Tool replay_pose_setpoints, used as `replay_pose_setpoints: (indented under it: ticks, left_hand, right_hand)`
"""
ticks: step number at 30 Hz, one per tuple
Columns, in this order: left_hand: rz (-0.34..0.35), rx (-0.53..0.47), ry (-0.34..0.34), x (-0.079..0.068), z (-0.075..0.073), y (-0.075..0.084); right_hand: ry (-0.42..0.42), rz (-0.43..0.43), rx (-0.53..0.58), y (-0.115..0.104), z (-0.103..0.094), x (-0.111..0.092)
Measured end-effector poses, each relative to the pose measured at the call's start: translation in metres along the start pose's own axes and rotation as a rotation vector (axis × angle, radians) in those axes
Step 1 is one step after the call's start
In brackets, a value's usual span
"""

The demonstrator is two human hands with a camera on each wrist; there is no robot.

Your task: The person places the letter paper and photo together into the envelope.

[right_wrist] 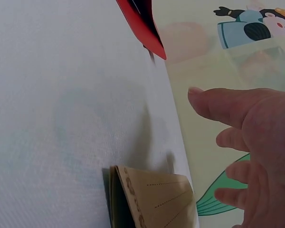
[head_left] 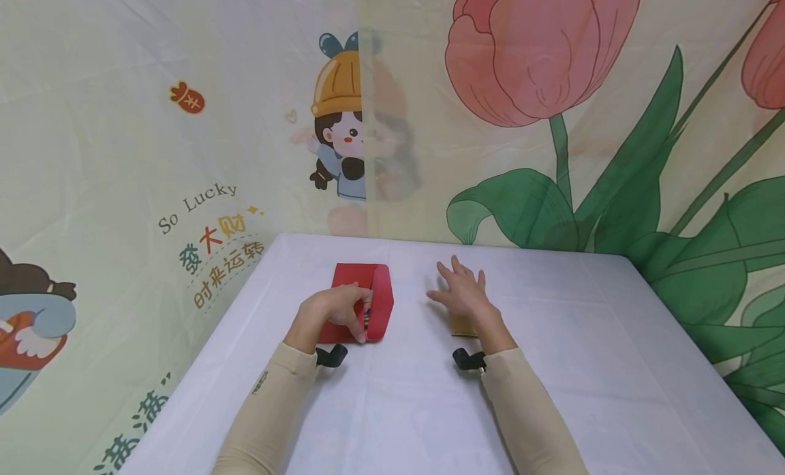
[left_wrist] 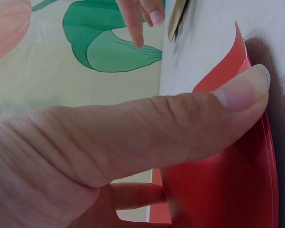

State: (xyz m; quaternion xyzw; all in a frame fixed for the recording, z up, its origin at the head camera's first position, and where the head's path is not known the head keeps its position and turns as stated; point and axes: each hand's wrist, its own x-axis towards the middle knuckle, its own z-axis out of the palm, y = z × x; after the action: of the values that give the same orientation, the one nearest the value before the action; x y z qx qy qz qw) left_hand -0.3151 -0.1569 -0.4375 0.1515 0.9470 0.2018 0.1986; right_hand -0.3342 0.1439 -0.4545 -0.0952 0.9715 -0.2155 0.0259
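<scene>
A red envelope lies on the white table with its flap toward the right. My left hand grips it across the mouth, the thumb at the near edge and the fingers over the far part. The mouth gapes a little, and a narrow multicoloured strip shows inside. To the right, my right hand hovers with fingers spread and nothing in them. Partly hidden below that hand is a folded brown paper card with printed dotted lines, standing slightly open.
The white-covered table ends at a printed cloth backdrop behind and a similar cloth on the left. Black wrist mounts stick out from both sleeves.
</scene>
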Motion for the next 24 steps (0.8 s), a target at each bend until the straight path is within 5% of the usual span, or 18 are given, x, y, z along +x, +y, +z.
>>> replay_pose_setpoints:
  ticks: [24]
  left_hand:
    - [0.002,0.006,0.002,-0.001,0.0,0.0]
  right_hand:
    - [-0.068,0.061,-0.033,0.013,-0.007,0.0]
